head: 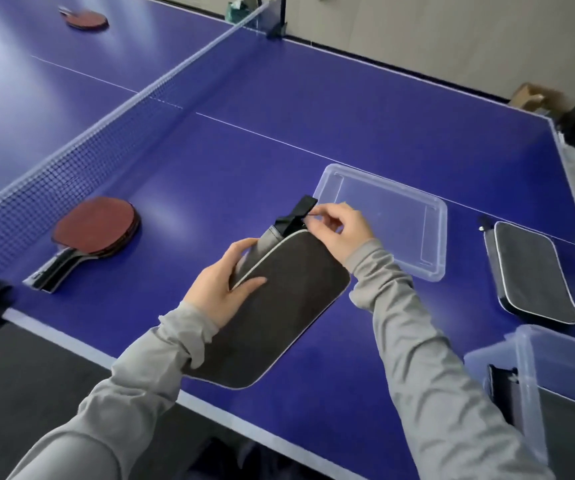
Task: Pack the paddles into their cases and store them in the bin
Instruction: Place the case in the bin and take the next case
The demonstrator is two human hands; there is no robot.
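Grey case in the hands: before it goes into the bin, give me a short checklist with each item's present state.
1. Grey case steadied: ok, left hand holds its edge.
2. Zip end in grip: ok, right hand pinches at the black strap.
3. Zip fully closed: cannot tell.
4. Paddle inside this case: cannot tell.
5. Bin open: ok, its lid lies apart on the table.
6. All packed: not ok, paddles by the net and a far paddle lie bare; second case waits.

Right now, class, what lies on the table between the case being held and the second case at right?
The head view shows the clear lid lying flat there, beyond the right hand.
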